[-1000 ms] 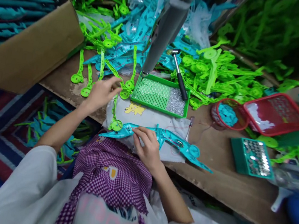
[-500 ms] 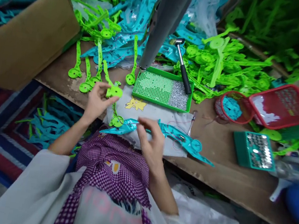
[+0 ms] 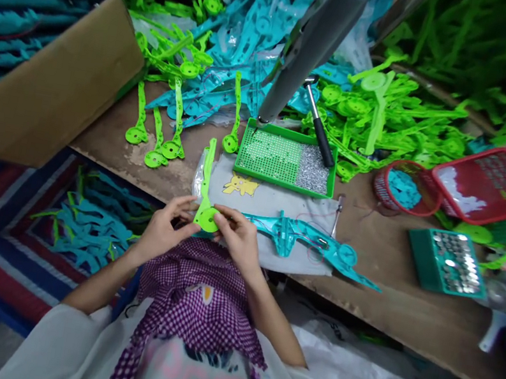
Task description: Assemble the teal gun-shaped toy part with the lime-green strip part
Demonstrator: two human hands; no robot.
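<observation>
Both hands grip a lime-green plastic part point(image 3: 207, 175), a long arm with a round disc at its near end. My left hand point(image 3: 168, 227) pinches the left side of the disc, and my right hand point(image 3: 238, 240) presses its right side with thumb and fingers. The part's narrow arm points away from me. Beneath and to the right lies a long turquoise plastic piece point(image 3: 284, 233) with a thin red wire, on a pale cloth point(image 3: 275, 201); its left end is hidden by my hands and the green part.
Ahead sits a green tray point(image 3: 269, 153) with small metal pieces, and a hammer point(image 3: 318, 126) rests across its right corner. A screwdriver point(image 3: 337, 213), a red basket point(image 3: 391, 193) and a teal box of metal parts point(image 3: 447, 264) stand rightward. A grey post point(image 3: 313, 47) slants overhead.
My left hand has brought the green part down and toward me, turning its arm upright in view. My right hand has moved left and closed on the disc. The whole view has shifted slightly.
</observation>
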